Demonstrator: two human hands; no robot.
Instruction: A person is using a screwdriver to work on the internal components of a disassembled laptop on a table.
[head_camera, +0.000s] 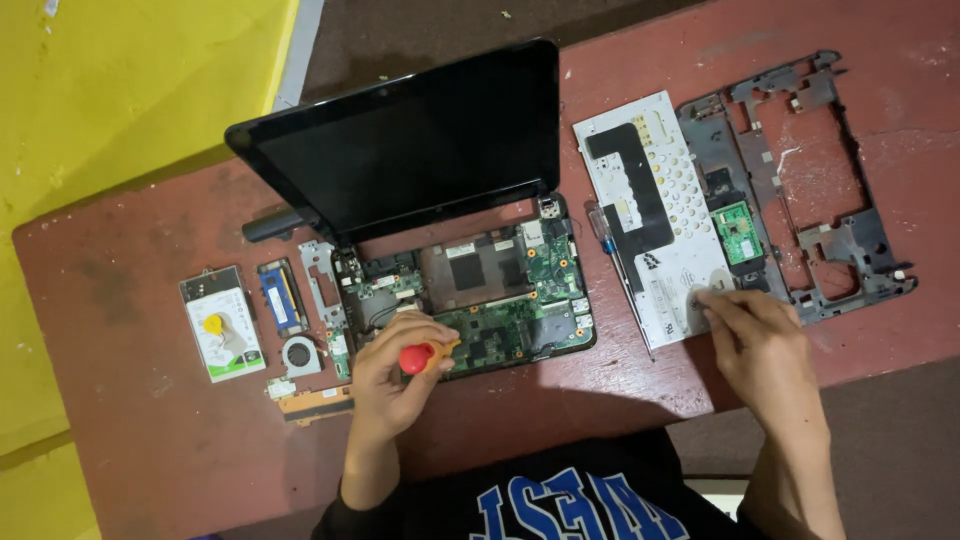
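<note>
A dismantled black laptop (420, 150) lies open on a red table (150, 440), its green mainboard (500, 330) exposed. My left hand (395, 375) is closed around a screwdriver with a red and orange handle (420, 357), held at the near edge of the mainboard. My right hand (760, 345) rests with fingertips on the near corner of an upturned keyboard panel (655, 220), white backed with a black strip. I cannot tell if the fingers pinch something small there.
A grey palm-rest frame (800, 180) lies right of the keyboard. A blue-handled screwdriver (615, 270) lies between laptop and keyboard. Left of the laptop are a hard drive (222, 322), a memory stick (282, 297), a small fan (300, 354) and a metal bracket (318, 280).
</note>
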